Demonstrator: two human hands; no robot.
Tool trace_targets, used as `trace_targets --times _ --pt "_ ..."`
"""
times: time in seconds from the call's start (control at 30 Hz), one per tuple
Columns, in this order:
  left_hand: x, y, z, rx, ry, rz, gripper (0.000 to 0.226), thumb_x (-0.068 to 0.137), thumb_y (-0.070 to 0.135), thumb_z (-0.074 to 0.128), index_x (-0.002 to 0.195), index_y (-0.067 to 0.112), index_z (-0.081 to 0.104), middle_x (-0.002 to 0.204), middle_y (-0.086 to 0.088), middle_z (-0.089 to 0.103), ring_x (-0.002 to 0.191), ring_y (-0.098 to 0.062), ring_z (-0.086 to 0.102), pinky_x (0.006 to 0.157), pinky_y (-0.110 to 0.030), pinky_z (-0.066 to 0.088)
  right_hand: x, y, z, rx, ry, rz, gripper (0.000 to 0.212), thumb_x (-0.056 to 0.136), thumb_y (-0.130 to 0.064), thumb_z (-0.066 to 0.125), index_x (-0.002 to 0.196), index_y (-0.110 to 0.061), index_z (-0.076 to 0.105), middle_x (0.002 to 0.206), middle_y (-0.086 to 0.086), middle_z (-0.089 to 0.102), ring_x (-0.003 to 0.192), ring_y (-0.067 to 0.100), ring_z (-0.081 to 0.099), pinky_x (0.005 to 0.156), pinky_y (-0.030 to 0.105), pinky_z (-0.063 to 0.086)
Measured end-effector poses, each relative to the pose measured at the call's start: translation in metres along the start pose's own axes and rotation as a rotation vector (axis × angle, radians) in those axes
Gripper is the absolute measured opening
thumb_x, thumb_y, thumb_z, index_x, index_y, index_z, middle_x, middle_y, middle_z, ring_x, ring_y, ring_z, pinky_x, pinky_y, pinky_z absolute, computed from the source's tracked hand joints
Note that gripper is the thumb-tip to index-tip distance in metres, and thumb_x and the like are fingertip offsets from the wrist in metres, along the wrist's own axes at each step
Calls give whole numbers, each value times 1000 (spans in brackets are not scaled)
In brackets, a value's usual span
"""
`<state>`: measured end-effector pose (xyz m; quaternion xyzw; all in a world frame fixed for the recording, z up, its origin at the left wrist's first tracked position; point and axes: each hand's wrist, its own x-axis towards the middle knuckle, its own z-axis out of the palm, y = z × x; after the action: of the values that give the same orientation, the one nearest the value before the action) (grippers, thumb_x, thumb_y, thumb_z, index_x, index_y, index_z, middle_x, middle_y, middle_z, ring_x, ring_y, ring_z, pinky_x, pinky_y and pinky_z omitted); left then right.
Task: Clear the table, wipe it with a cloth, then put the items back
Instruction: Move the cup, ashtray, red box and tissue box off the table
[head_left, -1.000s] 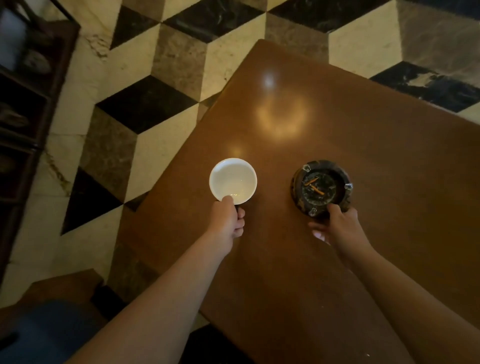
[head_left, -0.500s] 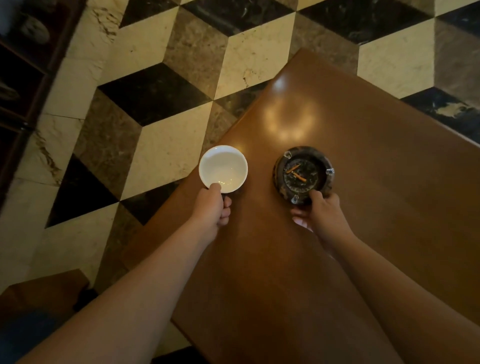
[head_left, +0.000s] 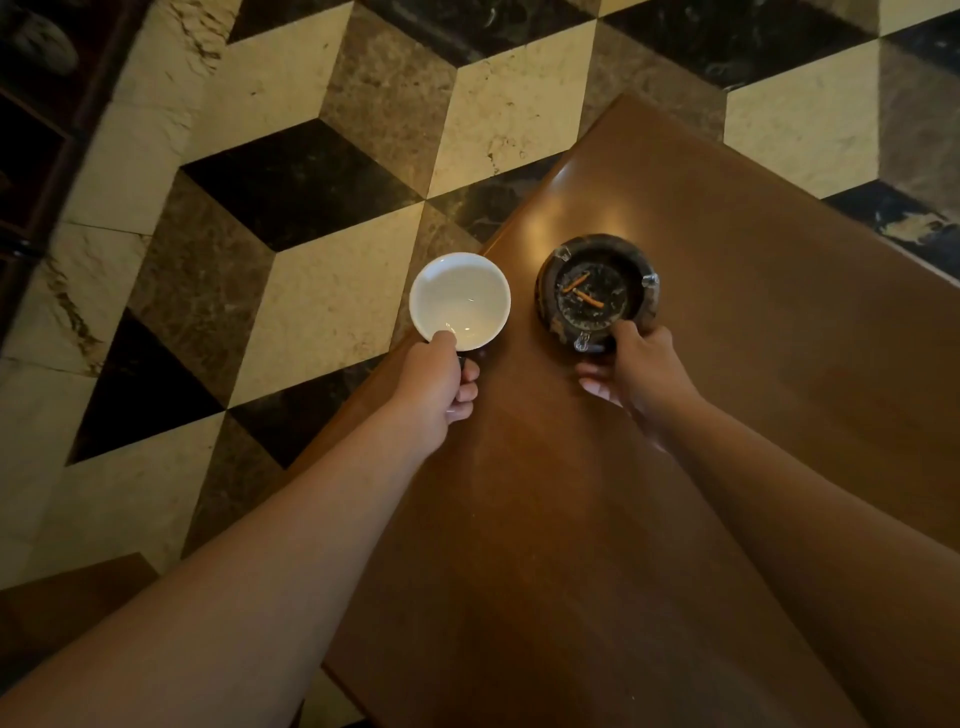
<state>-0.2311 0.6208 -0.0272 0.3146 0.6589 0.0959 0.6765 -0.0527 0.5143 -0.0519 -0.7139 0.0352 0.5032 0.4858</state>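
Note:
My left hand (head_left: 439, 382) grips the near side of a white cup (head_left: 460, 299), thumb on its rim; the cup hangs just past the left edge of the brown wooden table (head_left: 727, 415), over the floor. My right hand (head_left: 636, 371) holds the near rim of a dark round ashtray (head_left: 597, 288) with two orange cigarette butts inside. The ashtray is over the table's left part, near the far corner. Whether it rests on the wood or is lifted I cannot tell. No cloth is in view.
The floor (head_left: 322, 291) is tiled in a black, cream and brown cube pattern. A dark shelf unit (head_left: 31, 130) stands at the far left. A piece of brown wooden furniture (head_left: 67, 613) sits at the lower left beside the table.
Both hands have carried the cup and the ashtray leftward across the table. The cup went from above the tabletop to past its left edge.

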Motion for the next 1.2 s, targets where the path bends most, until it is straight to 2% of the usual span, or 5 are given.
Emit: trace_targets --times 0.2,0.67,0.83,1.03,1.2 --pt "1 -6 -1 -5 -33 -25 28 112 32 37 123 16 56 70 -3 51 43 -8 38 37 -21 28 12 -9 22 -53 -17 -10 44 107 -36 46 143 -14 33 121 15 67 72 13 75 60 27 59" --pt "-1 -8 2 4 -63 -36 52 112 48 38 141 9 55 63 -5 69 43 -11 54 41 -23 36 39 -35 48 -202 -17 -61 51 104 -47 48 134 -7 50 109 18 72 80 19 73 59 28 58" --pt "-5 -10 0 -47 25 18 42 105 45 59 127 9 64 87 -7 80 43 -8 52 36 -19 31 35 -37 51 -219 -14 -63 54 103 -50 50 133 -5 52 105 17 73 82 21 75 59 28 59" --pt "-19 -12 -2 28 194 125 27 94 50 74 91 24 64 94 3 69 54 -9 58 38 -16 33 20 -34 46 -154 -30 -50 62 101 -54 52 136 -3 52 106 18 72 88 24 76 66 32 63" --pt "-32 -18 -5 60 207 152 19 98 41 72 89 30 59 102 3 69 56 -7 63 39 -16 35 -1 -20 32 -113 -76 -41 62 102 -52 52 143 -6 42 105 16 71 88 21 75 66 31 63"
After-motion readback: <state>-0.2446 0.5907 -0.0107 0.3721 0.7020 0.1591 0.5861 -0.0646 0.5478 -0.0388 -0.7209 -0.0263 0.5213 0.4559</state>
